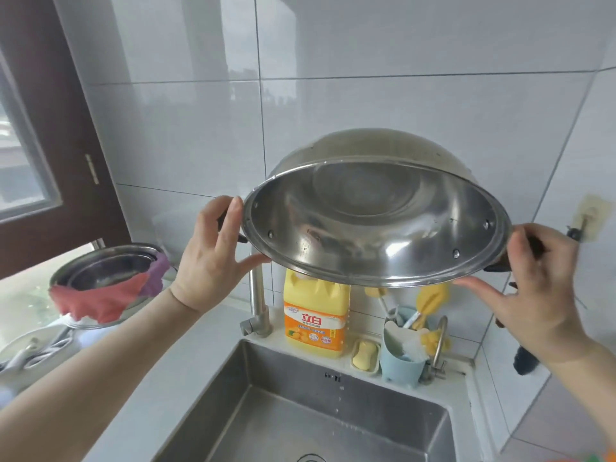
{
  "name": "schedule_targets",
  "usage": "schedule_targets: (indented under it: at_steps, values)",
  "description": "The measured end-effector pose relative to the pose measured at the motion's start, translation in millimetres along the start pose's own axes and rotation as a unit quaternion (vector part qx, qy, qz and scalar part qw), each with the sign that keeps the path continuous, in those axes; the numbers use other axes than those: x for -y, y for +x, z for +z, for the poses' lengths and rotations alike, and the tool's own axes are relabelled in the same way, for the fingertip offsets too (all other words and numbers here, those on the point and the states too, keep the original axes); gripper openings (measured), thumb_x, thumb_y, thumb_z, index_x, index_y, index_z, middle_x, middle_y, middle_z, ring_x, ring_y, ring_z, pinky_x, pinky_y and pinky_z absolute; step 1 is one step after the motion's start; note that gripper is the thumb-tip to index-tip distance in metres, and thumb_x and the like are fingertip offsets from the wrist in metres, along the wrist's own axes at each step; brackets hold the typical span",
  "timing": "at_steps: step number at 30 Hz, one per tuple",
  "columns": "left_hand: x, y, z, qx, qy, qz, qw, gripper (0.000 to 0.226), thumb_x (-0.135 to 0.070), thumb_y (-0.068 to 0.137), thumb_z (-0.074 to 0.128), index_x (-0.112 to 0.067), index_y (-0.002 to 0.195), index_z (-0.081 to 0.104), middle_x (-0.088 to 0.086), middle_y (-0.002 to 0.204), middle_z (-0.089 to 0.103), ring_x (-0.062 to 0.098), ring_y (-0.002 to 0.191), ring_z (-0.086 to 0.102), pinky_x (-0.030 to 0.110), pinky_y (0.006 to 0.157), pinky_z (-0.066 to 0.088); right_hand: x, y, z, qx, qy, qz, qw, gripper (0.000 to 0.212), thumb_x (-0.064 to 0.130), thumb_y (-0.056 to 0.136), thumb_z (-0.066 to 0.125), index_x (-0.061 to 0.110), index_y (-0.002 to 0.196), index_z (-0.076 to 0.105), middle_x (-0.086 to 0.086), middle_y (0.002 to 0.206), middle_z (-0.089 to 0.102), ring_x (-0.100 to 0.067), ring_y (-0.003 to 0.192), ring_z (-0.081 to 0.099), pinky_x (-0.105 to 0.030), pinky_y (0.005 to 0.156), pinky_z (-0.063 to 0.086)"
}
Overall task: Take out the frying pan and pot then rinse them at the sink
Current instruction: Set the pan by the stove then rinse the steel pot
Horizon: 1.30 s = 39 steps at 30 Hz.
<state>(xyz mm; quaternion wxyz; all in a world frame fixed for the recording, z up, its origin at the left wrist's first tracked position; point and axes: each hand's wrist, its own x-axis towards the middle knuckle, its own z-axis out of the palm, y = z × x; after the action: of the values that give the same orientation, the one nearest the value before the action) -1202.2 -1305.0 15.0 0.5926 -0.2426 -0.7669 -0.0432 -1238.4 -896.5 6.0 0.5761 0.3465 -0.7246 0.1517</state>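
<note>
**Steel pot held tipped above the sink**

A person holds a wide stainless steel pot [373, 215] in the air above the sink [300, 411], tilted so its open mouth faces the camera and its domed base points toward the white tiled wall [366, 61]. The left hand [213, 258] curls around the dark side handle on the pot's left, thumb stretched along the underside of the rim. The right hand [536, 288] wraps its fingers around the dark handle on the opposite side, thumb reaching in under the rim. A few drops of water fall below the pot into the basin.

Behind the sink a steel faucet [258, 298] stands upright, its upper part hidden by the pot. Just beside it sits a yellow bottle of dish soap [315, 316], then a bar of soap in a small dish [365, 356], then a pale blue holder [405, 348] with brushes standing in it. A smaller tap [438, 348] stands at the holder's right.

On the counter to the left rest stacked steel basins [106, 271] with a red cloth [96, 301] and a purple cloth [156, 275] draped over the rim. A brown-framed window [50, 135] fills the far left.
</note>
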Motion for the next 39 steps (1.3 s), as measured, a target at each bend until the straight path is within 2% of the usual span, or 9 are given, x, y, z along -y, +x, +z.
schedule_targets:
  at_steps: [4,9,14,17,21,27,30,35,39]
  values:
    - [0.0,0.6,0.0,0.006,0.009,0.004,1.0,0.134,-0.023,0.06,0.093,-0.022,0.155,-0.002,0.018,0.122,0.035,0.022,0.096,0.045,0.039,0.068,0.056,4.7,3.9,2.0,-0.007,0.017,-0.025,1.0,0.078,0.022,0.074,0.071,0.013,0.138,0.028,-0.022,0.118,0.033,0.007,0.125,0.028,-0.013,0.108,0.031]
    - [-1.5,-6.8,1.8,0.021,0.008,0.016,1.0,0.137,-0.024,0.059,0.093,-0.022,0.155,-0.005,0.018,0.122,0.036,0.026,0.098,0.047,0.032,0.079,0.051,4.0,-8.9,8.9,0.015,0.021,0.0,1.0,0.076,0.028,0.076,0.068,0.012,0.139,0.028,-0.023,0.119,0.034,-0.015,0.102,0.046,-0.013,0.108,0.033]
    - [-0.9,-18.9,6.1,0.036,0.0,0.009,0.999,0.138,-0.02,0.057,0.094,-0.021,0.156,-0.003,0.018,0.121,0.036,0.026,0.095,0.046,0.034,0.087,0.045,8.2,-14.0,15.0,0.024,0.02,-0.007,0.999,0.069,0.035,0.085,0.061,0.009,0.139,0.027,-0.021,0.118,0.034,-0.009,0.11,0.042,-0.013,0.112,0.027]
    - [-1.8,-26.7,7.1,0.054,-0.001,-0.006,0.998,0.139,-0.022,0.056,0.095,-0.021,0.156,-0.002,0.018,0.121,0.037,0.024,0.094,0.047,0.033,0.076,0.053,9.2,-17.9,18.4,0.034,0.028,-0.006,0.999,0.07,0.04,0.088,0.058,0.01,0.143,0.026,-0.021,0.118,0.035,-0.021,0.103,0.046,-0.013,0.111,0.028]
    - [0.1,-34.7,8.1,0.065,-0.005,-0.012,0.998,0.139,-0.022,0.055,0.095,-0.021,0.156,-0.002,0.019,0.121,0.039,0.024,0.094,0.048,0.034,0.076,0.053,9.5,-23.4,22.2,0.057,0.034,-0.008,0.998,0.106,0.03,0.075,0.077,0.026,0.156,0.009,-0.022,0.119,0.036,-0.026,0.099,0.047,-0.015,0.112,0.029]
    - [4.4,-40.5,9.5,0.084,-0.01,-0.023,0.996,0.137,-0.022,0.059,0.094,-0.021,0.156,-0.004,0.019,0.123,0.04,0.027,0.101,0.047,0.035,0.078,0.054,11.6,-26.6,23.4,0.074,0.038,0.012,0.996,0.08,0.035,0.079,0.065,0.017,0.144,0.022,-0.022,0.119,0.036,-0.023,0.089,0.048,-0.024,0.099,0.042]
    - [5.3,-41.9,9.0,0.086,-0.015,-0.029,0.996,0.135,-0.023,0.061,0.092,-0.022,0.156,-0.004,0.019,0.124,0.039,0.029,0.099,0.05,0.039,0.075,0.057,13.6,-25.5,22.8,0.081,0.042,0.015,0.996,0.091,0.031,0.074,0.077,0.021,0.145,0.022,-0.022,0.118,0.036,-0.023,0.09,0.048,-0.034,0.095,0.045]
    - [6.4,-43.4,9.6,0.126,-0.038,-0.066,0.989,0.135,-0.026,0.059,0.092,-0.023,0.156,-0.002,0.017,0.125,0.038,0.031,0.098,0.05,0.044,0.071,0.058,16.8,-24.6,19.1,0.113,0.042,0.031,0.992,0.122,0.021,0.058,0.082,0.031,0.155,0.009,-0.018,0.118,0.037,-0.021,0.096,0.046,-0.029,0.104,0.037]
    - [13.1,-42.8,13.9,0.243,-0.097,-0.129,0.957,0.134,-0.028,0.056,0.094,-0.018,0.156,0.006,0.004,0.126,0.034,0.019,0.07,0.057,0.041,0.069,0.058,10.6,-27.8,21.7,0.239,0.111,0.126,0.956,0.133,0.014,0.055,0.092,0.039,0.154,0.007,0.002,0.112,0.035,-0.004,0.083,0.045,0.0,0.096,0.03]
